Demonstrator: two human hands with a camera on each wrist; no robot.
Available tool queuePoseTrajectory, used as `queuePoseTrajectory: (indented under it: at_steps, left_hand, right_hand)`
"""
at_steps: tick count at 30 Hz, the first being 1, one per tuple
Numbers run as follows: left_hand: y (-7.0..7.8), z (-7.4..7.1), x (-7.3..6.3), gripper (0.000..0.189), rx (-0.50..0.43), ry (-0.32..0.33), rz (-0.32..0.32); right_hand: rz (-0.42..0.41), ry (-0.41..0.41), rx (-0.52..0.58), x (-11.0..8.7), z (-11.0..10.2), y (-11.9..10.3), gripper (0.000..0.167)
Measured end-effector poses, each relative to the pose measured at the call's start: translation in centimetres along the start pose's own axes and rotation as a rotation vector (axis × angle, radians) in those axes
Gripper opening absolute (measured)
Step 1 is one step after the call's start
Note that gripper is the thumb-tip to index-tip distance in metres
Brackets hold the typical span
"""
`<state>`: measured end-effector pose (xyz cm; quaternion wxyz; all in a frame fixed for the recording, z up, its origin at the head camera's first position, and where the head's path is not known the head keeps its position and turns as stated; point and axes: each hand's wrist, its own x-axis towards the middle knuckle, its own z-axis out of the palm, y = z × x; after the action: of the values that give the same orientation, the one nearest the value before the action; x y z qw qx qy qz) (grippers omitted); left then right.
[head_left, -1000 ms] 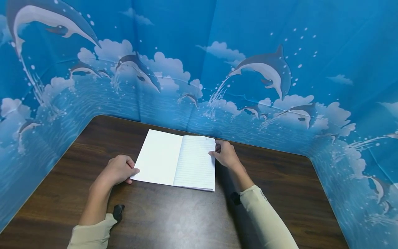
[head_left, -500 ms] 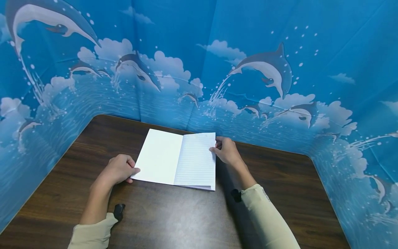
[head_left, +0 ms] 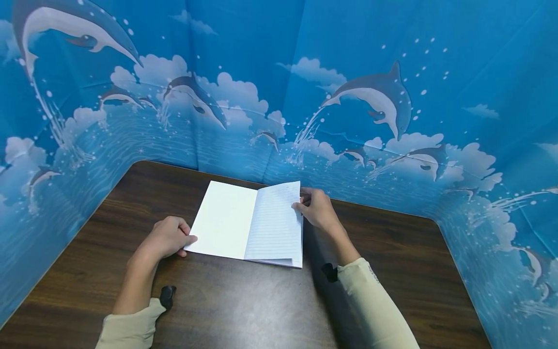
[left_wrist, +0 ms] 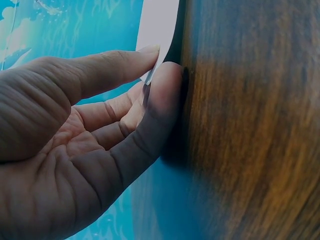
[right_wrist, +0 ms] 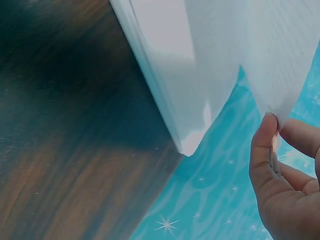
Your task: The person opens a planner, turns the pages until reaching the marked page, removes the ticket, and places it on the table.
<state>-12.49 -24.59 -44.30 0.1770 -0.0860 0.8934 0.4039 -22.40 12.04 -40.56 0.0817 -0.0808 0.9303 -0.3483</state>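
An open notebook [head_left: 224, 220] lies on the dark wooden table, its left side blank white and its right side lined. My left hand [head_left: 169, 237] pinches the lower left corner of the cover between thumb and fingers; the left wrist view shows the thumb [left_wrist: 125, 67] on top of the white sheet and a fingertip beneath. At the right edge, my right hand [head_left: 319, 209] pinches a lined page [head_left: 276, 218] near its upper corner. That page is lifted off the stack of pages [right_wrist: 170, 65] below, with a gap between them in the right wrist view.
Brown wood tabletop [head_left: 244, 300] surrounds the notebook. A blue curtain [head_left: 244, 58] printed with dolphins, clouds and waves stands along the table's back and sides. Each forearm wears a light sleeve, with a small black device [head_left: 167, 296] at the left cuff.
The right-hand page has risen at its upper right corner and tilted up toward the left, baring more of the pages under it. My left hand stays at the cover corner.
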Motion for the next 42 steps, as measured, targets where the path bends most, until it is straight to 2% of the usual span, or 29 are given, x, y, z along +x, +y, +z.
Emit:
queuePoseTrajectory:
  at_steps: [10, 23, 37, 42]
  left_hand:
    - [-0.1, 0.0, 0.1, 0.02, -0.002, -0.001, 0.005]
    - [-0.3, 0.1, 0.0, 0.022, 0.006, -0.01, 0.01]
    - [-0.1, -0.1, 0.2, 0.022, 0.01, -0.003, 0.007]
    - [-0.1, 0.0, 0.2, 0.021, 0.006, -0.005, 0.005]
  right_hand:
    - [-0.039, 0.005, 0.051, 0.1, -0.2, -0.9, 0.058]
    - [-0.061, 0.031, 0.128, 0.7, 0.9, -2.3, 0.054]
    - [-0.098, 0.057, 0.14, 1.6, 0.9, -4.9, 0.043]
    - [-0.095, 0.042, 0.171, 1.9, 1.1, -5.8, 0.041]
